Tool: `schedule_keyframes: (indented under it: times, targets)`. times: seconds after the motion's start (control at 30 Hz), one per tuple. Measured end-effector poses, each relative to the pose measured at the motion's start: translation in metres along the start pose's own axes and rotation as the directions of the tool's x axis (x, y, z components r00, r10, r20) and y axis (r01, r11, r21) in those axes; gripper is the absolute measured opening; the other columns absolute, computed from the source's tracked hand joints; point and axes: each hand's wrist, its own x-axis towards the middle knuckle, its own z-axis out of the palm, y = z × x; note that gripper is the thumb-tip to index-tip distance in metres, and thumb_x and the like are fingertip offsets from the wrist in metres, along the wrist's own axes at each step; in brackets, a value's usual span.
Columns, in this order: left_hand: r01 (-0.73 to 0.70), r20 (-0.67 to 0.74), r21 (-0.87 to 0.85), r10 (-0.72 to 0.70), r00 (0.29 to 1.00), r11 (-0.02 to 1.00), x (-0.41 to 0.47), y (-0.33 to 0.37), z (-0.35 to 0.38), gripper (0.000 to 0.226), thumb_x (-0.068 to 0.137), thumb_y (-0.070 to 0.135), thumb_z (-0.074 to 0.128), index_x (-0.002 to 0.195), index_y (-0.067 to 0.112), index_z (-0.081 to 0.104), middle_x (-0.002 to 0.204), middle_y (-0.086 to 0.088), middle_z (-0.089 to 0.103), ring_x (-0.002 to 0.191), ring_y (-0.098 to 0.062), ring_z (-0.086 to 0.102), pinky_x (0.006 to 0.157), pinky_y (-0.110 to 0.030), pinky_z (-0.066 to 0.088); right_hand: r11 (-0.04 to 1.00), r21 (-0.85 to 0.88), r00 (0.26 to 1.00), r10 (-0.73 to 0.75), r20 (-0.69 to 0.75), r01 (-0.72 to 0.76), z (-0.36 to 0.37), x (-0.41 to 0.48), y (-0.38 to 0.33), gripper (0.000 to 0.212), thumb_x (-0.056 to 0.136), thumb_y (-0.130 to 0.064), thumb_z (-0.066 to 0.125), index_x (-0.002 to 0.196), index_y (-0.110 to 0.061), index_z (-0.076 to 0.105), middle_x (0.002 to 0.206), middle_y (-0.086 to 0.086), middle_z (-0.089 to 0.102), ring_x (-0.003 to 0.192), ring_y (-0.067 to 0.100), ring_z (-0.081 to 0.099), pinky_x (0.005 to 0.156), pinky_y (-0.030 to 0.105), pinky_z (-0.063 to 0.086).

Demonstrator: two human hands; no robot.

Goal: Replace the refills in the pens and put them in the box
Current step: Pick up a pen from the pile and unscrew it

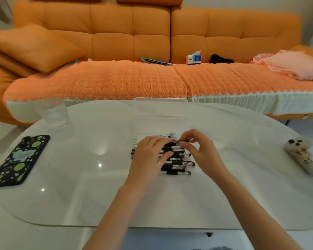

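Hands meet over the pile of pens (179,160): the right hand (199,148) pinches one pen (182,141) at the pile's far edge, while the left hand (149,156) lies across the pile with fingers nearly straight. Every pen runs left to right. The clear box (159,109) stands just beyond the pile, dead ahead of both hands, the right hand judged nearer.
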Motion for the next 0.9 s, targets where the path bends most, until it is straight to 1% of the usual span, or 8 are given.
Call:
schedule_keyframes:
  times: [0.07,0.17,0.33,0.43,0.5,0.67,0.8,0.9]
  targets:
    - [0.029,-0.020,-0.029,-0.029,0.999,0.999,0.006,0.003,-0.005,0.033,0.092,0.031,0.057,0.124,0.025,0.059,0.112,0.007,0.064,0.104,-0.011,0.055,0.093,-0.025,0.042,0.991,0.131,1.000,0.024,0.012,-0.025,-0.002,0.006,-0.016,0.011,0.088,-0.009,0.063,0.086,-0.020,0.060,0.080,-0.007,0.065,0.076,0.008,0.061,0.073,0.015,0.047]
    - [0.052,-0.025,-0.038,-0.053,0.998,0.998,0.007,0.000,-0.005,0.028,0.092,0.035,0.054,0.117,0.023,0.062,0.104,0.010,0.065,0.092,-0.009,0.060,0.080,-0.030,0.050,0.964,0.255,0.997,0.060,0.045,-0.070,0.007,0.007,-0.022,0.010,0.087,-0.003,0.062,0.090,-0.012,0.062,0.074,-0.003,0.066,0.064,0.013,0.060,0.066,0.023,0.051]
    - [0.104,0.052,-0.023,-0.103,0.993,0.994,0.001,-0.003,0.001,0.022,0.092,0.041,0.052,0.104,0.028,0.064,0.090,0.017,0.067,0.081,-0.002,0.061,0.072,-0.022,0.047,0.954,0.252,0.984,0.135,0.116,-0.161,0.016,-0.003,-0.011,0.011,0.088,-0.004,0.061,0.090,-0.014,0.067,0.070,-0.002,0.067,0.062,0.010,0.061,0.063,0.020,0.051]
    - [0.093,0.065,0.021,-0.094,0.993,0.995,0.002,-0.002,-0.003,0.020,0.088,0.049,0.053,0.097,0.035,0.064,0.066,0.026,0.054,0.064,0.010,0.052,0.059,-0.008,0.037,0.944,0.276,0.976,0.134,0.173,-0.179,0.009,-0.004,-0.009,0.007,0.089,-0.006,0.061,0.089,-0.011,0.067,0.067,0.000,0.067,0.060,0.016,0.062,0.059,0.028,0.051]
    - [0.101,0.049,0.016,-0.101,0.994,0.995,0.004,-0.001,-0.004,0.020,0.086,0.053,0.053,0.094,0.037,0.063,0.060,0.028,0.049,0.061,0.016,0.048,0.055,-0.006,0.033,0.936,0.312,0.978,0.114,0.173,-0.164,0.007,-0.004,-0.009,0.008,0.089,-0.004,0.060,0.088,-0.009,0.066,0.066,0.002,0.066,0.059,0.018,0.061,0.056,0.028,0.050]
    - [0.119,0.091,0.061,-0.125,0.988,0.991,0.006,0.002,0.000,0.025,0.086,0.059,0.048,0.098,0.042,0.062,0.072,0.017,0.064,0.064,-0.001,0.053,0.061,-0.015,0.041,0.935,0.316,0.980,0.116,0.160,-0.162,0.004,-0.004,-0.005,0.012,0.089,0.001,0.058,0.085,-0.009,0.065,0.064,0.003,0.064,0.056,0.015,0.057,0.058,0.026,0.048]
    - [0.129,0.082,0.103,-0.137,0.987,0.986,0.007,0.000,0.001,0.036,0.082,0.067,0.037,0.090,0.041,0.059,0.055,0.012,0.052,0.055,-0.005,0.048,0.054,-0.014,0.033,0.930,0.342,0.986,0.094,0.134,-0.135,0.003,-0.004,-0.005,0.010,0.087,0.002,0.060,0.085,-0.006,0.064,0.064,0.003,0.064,0.055,0.015,0.057,0.058,0.025,0.049]
    - [0.131,0.112,0.142,-0.147,0.983,0.981,0.008,0.000,-0.002,0.039,0.081,0.067,0.034,0.096,0.039,0.057,0.066,0.010,0.058,0.060,-0.006,0.049,0.057,-0.016,0.035,0.933,0.336,0.990,0.107,0.088,-0.130,-0.002,-0.002,-0.004,0.007,0.086,0.002,0.061,0.085,-0.004,0.064,0.063,0.007,0.065,0.053,0.016,0.058,0.057,0.024,0.050]
